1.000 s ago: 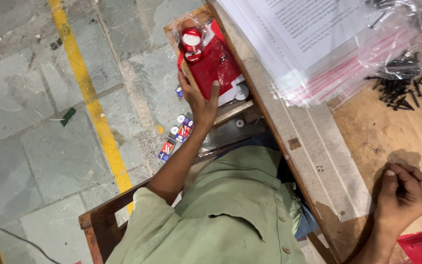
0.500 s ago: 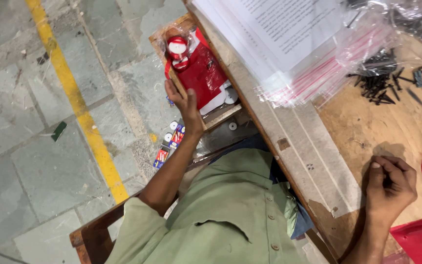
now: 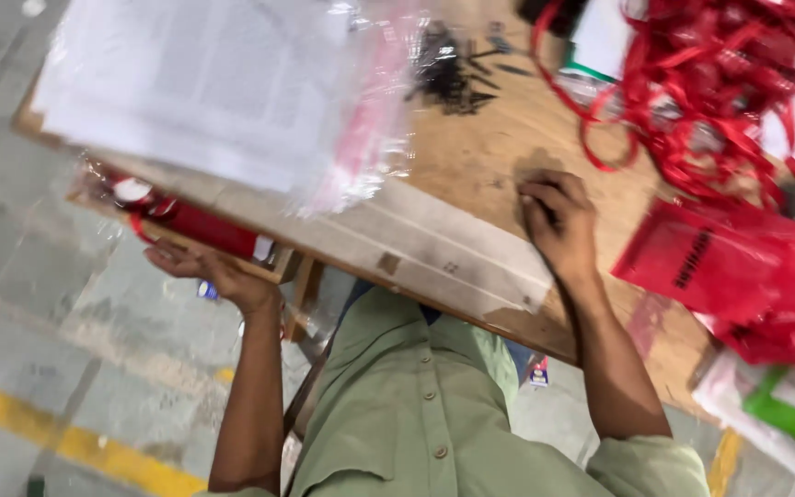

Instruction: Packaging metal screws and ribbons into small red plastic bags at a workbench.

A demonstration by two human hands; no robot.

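My left hand [image 3: 212, 272] reaches down beside the table to a red packet in clear wrap [image 3: 197, 224], which lies on a low wooden ledge [image 3: 273, 272]. The hand touches the ledge's edge just under the packet, and its fingers are hidden and blurred. My right hand [image 3: 558, 219] rests on the wooden table [image 3: 499, 147] with its fingers curled in and the fingertips pressed to the wood. Whether something small lies under it does not show. My green shirt [image 3: 416, 414] fills the bottom middle.
A stack of white papers in a clear bag [image 3: 213, 83] covers the table's left part. Black screws [image 3: 453, 74] lie beyond my right hand. Tangled red straps [image 3: 720, 83] and red plastic bags [image 3: 720, 267] lie to its right. A yellow line [image 3: 75, 444] crosses the stone floor.
The view has swung right and down over the table. My left hand has slid from the top of the red packet to its lower edge. The right hand stays curled on the wood.
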